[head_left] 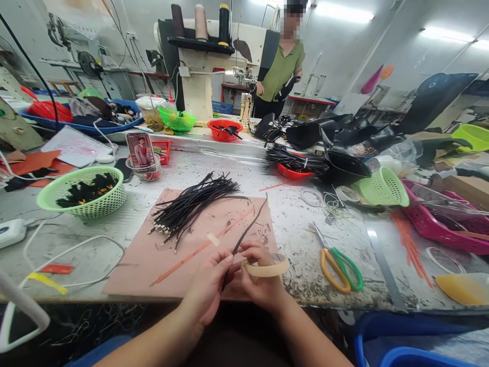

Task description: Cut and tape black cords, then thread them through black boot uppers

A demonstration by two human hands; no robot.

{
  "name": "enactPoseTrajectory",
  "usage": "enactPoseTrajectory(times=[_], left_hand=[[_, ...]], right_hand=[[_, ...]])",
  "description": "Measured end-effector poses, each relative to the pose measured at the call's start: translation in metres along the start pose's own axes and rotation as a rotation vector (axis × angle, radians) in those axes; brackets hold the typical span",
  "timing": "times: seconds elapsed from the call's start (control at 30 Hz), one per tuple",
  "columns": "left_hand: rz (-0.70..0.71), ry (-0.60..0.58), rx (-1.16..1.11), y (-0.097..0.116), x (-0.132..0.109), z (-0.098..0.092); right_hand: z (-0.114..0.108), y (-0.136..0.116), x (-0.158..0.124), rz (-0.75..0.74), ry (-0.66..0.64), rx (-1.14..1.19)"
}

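Note:
A thin black braided cord (248, 229) rises from between my two hands at the front edge of the table. My left hand (204, 288) pinches it between thumb and fingers. My right hand (263, 285) has its fingers curled at the same cord, and a roll of cream tape (284, 266) hangs around those fingers. The cord's lower end is mostly hidden by the hands. Beyond them, a bundle of similar black cords (194, 201), many with pale tips, lies on a pinkish-brown board (133, 272). An orange marked strip (183, 265) with a piece of tape crosses the board.
Orange-and-green-handled scissors (338, 265) lie to the right. A green basket (91, 211) of black pieces stands left, near a phone (141, 150) propped in a clear cup. More black cords (296, 159) rest over a red bowl. Behind the table, a person (284, 71) stands beside a sewing machine.

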State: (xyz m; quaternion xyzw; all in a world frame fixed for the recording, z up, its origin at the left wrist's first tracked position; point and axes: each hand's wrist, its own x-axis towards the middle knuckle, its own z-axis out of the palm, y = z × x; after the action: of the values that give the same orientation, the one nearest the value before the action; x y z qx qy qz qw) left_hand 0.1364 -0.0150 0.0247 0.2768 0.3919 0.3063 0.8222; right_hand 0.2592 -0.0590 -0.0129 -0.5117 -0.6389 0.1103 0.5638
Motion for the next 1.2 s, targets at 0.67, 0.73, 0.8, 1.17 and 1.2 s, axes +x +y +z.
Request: enactPoseTrajectory(times=[0.67,0.73,0.8,1.17,1.2], left_hand=[[0.014,0.094,-0.067,-0.003,-0.003,0.001],[0.012,0.075,-0.053,-0.002,-0.004,0.002],[0.005,0.071,-0.039,0.000,-0.004,0.002],[-0.003,-0.032,0.007,0.000,-0.002,-0.003],[0.007,-0.058,0.012,-0.001,-0.003,-0.003]], right_hand=[[-0.012,-0.016,0.006,0.368,0.054,0.120],[-0.010,-0.020,0.007,0.405,0.080,0.188],[-0.009,-0.023,0.008,0.444,0.080,0.247],[0.002,-0.020,0.015,0.762,0.203,0.881],[0.005,-0.021,0.016,0.786,0.206,0.898]])
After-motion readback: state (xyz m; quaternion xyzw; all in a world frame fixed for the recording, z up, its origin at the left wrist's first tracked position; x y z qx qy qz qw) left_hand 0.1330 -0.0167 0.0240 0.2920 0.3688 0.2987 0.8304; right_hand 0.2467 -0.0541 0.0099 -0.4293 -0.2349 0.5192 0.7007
